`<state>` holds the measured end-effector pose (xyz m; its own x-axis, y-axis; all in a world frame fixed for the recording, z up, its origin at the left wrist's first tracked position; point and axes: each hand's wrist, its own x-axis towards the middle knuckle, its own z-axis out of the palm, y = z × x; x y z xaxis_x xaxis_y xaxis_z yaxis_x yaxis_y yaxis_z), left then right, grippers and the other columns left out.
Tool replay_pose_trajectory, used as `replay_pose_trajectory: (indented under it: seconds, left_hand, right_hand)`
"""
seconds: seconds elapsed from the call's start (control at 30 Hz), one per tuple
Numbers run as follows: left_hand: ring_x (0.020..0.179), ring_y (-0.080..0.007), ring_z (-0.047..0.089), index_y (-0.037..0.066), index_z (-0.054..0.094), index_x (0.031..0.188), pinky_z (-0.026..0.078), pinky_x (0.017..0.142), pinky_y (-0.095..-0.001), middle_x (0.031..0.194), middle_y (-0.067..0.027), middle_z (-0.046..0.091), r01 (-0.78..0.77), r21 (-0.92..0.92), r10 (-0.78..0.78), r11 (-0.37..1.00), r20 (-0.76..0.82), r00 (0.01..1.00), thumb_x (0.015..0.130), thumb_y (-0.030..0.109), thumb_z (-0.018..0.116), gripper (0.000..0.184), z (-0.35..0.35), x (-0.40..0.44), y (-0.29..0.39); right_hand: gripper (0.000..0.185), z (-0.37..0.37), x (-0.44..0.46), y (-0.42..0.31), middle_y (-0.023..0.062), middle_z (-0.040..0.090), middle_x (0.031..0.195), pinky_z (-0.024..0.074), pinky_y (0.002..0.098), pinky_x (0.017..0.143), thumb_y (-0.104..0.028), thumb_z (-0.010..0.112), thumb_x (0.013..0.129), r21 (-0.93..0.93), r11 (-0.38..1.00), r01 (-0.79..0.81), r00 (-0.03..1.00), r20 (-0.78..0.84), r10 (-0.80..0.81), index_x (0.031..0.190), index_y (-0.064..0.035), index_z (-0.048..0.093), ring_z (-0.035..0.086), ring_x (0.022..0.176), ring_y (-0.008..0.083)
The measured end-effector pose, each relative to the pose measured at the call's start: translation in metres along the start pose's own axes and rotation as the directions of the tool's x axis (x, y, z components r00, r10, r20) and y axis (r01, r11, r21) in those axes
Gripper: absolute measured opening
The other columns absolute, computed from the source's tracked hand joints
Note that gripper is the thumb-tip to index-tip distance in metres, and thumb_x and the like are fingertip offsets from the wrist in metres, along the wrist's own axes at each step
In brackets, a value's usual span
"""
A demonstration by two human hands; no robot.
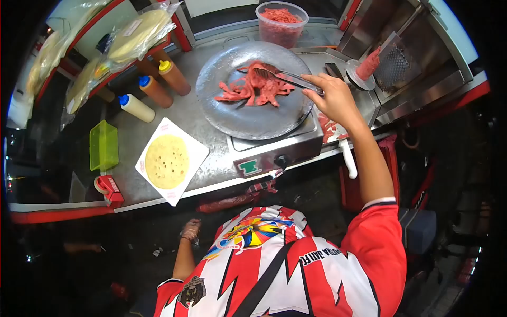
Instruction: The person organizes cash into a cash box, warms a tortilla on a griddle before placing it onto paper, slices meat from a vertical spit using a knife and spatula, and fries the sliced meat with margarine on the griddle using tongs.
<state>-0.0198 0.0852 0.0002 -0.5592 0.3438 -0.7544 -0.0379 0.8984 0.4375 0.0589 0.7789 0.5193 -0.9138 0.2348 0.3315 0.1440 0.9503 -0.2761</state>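
Metal tongs (296, 80) are held in my right hand (334, 99), its fingers closed round the handle end. The tong tips touch strips of red meat (248, 90) lying on a round, grey metal pan (227, 119). Below the pan is a steel burner unit (306, 138) with a black knob. My left hand (191, 229) hangs low beside my body, below the counter edge, small and dim, so its fingers are not clear. A round flatbread (167, 161) rests on white paper (194, 153) left of the burner.
Three squeeze bottles (156, 92) and a green basket (104, 145) stand at the left. A tub of red meat (282, 26) is behind the pan. At the right are a meat spit (368, 66) and a white-handled knife (348, 158) jutting past the counter edge.
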Motion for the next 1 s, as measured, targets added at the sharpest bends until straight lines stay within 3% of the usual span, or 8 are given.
replay_pose_trajectory:
  seconds: [0.1, 0.27, 0.37, 0.5, 0.57, 0.67, 0.8, 1.0]
  left_hand:
    - [0.072, -0.0119, 0.068, 0.01, 0.065, 0.106, 0.055, 0.064, -0.0305, 0.088, -0.0008, 0.073, 0.056, -0.103, -0.048, 0.993, 0.08, 0.996, 0.102, 0.038, 0.061, 0.029, -0.021, -0.013, -0.016]
    - [0.08, -0.0076, 0.07, 0.012, 0.067, 0.114, 0.056, 0.071, -0.0274, 0.094, -0.0007, 0.076, 0.258, -0.203, -0.123, 0.944, 0.509, 0.852, 0.101, 0.046, 0.065, 0.037, -0.143, -0.069, 0.039]
    - [0.083, -0.0091, 0.071, 0.011, 0.068, 0.115, 0.056, 0.075, -0.0262, 0.094, -0.0017, 0.076, 0.139, -0.2, -0.001, 0.97, 0.567, 0.824, 0.102, 0.045, 0.065, 0.037, -0.228, -0.11, 0.072]
    - [0.084, -0.0118, 0.072, 0.005, 0.07, 0.117, 0.057, 0.076, -0.0274, 0.097, -0.0065, 0.076, -0.043, -0.197, 0.166, 0.979, 0.669, 0.725, 0.107, 0.033, 0.061, 0.032, -0.325, -0.159, 0.137]
    - [0.085, -0.0162, 0.073, -0.002, 0.07, 0.117, 0.06, 0.077, -0.0292, 0.096, -0.0128, 0.076, -0.042, -0.288, 0.239, 0.957, 0.693, 0.681, 0.106, 0.029, 0.06, 0.034, -0.363, -0.172, 0.169]
    - [0.08, -0.0171, 0.072, -0.003, 0.069, 0.115, 0.058, 0.076, -0.0296, 0.09, -0.0113, 0.074, -0.199, -0.368, 0.388, 0.908, 0.563, 0.73, 0.105, 0.028, 0.063, 0.033, -0.413, -0.169, 0.197]
    - [0.077, -0.0144, 0.069, -0.002, 0.069, 0.116, 0.055, 0.073, -0.028, 0.087, -0.0072, 0.072, -0.396, -0.382, 0.472, 0.835, 0.129, 0.872, 0.103, 0.026, 0.064, 0.031, -0.428, -0.133, 0.23]
    - [0.081, -0.0118, 0.065, -0.003, 0.065, 0.127, 0.052, 0.075, -0.0277, 0.095, -0.0072, 0.072, -0.566, -0.192, 0.486, 0.802, -0.341, 0.804, 0.102, 0.019, 0.059, 0.034, -0.377, -0.033, 0.22]
  right_hand:
    - [0.037, 0.016, -0.006, -0.029, 0.0171, 0.068, 0.093, 0.0526, 0.0502, 0.079, -0.033, 0.073, 0.093, -0.088, 0.996, -0.027, 0.992, 0.118, 0.037, 0.127, -0.0161, 0.073, 0.067, 0.09, 0.0403]
    - [0.039, 0.008, 0.009, -0.038, 0.0172, 0.073, 0.105, 0.0551, 0.0469, 0.082, -0.029, 0.074, 0.092, -0.26, 0.956, -0.136, 0.988, 0.042, 0.152, 0.126, -0.0111, 0.073, 0.071, 0.094, 0.0375]
    - [0.039, -0.019, 0.005, -0.098, 0.0174, 0.072, 0.1, 0.0554, 0.0449, 0.08, -0.029, 0.075, 0.092, -0.244, 0.934, -0.261, 0.959, 0.046, 0.28, 0.125, -0.0097, 0.073, 0.071, 0.092, 0.0372]
    - [0.039, 0.009, -0.022, -0.135, 0.0167, 0.071, 0.097, 0.0553, 0.0456, 0.08, -0.032, 0.075, 0.092, -0.122, 0.972, -0.202, 0.975, -0.121, 0.187, 0.124, -0.0112, 0.072, 0.07, 0.085, 0.0374]
    - [0.039, 0.04, -0.025, -0.165, 0.0183, 0.073, 0.101, 0.0551, 0.0468, 0.086, -0.031, 0.075, 0.093, -0.226, 0.944, -0.24, 0.967, 0.028, 0.252, 0.126, -0.0103, 0.072, 0.071, 0.09, 0.0388]
    - [0.038, 0.046, -0.026, -0.119, 0.0232, 0.074, 0.111, 0.0565, 0.0443, 0.087, -0.028, 0.075, 0.093, -0.029, 0.914, -0.404, 0.91, -0.112, 0.398, 0.123, -0.0049, 0.074, 0.073, 0.093, 0.0408]
    - [0.042, 0.042, -0.025, -0.1, 0.023, 0.074, 0.112, 0.0565, 0.0446, 0.087, -0.03, 0.076, 0.091, -0.12, 0.891, -0.438, 0.882, -0.249, 0.4, 0.123, -0.0031, 0.074, 0.073, 0.095, 0.0405]
    - [0.038, 0.049, -0.022, -0.087, 0.0202, 0.074, 0.108, 0.0539, 0.0499, 0.091, -0.032, 0.074, 0.092, -0.201, 0.884, -0.422, 0.897, -0.234, 0.375, 0.124, -0.0111, 0.074, 0.07, 0.101, 0.0418]
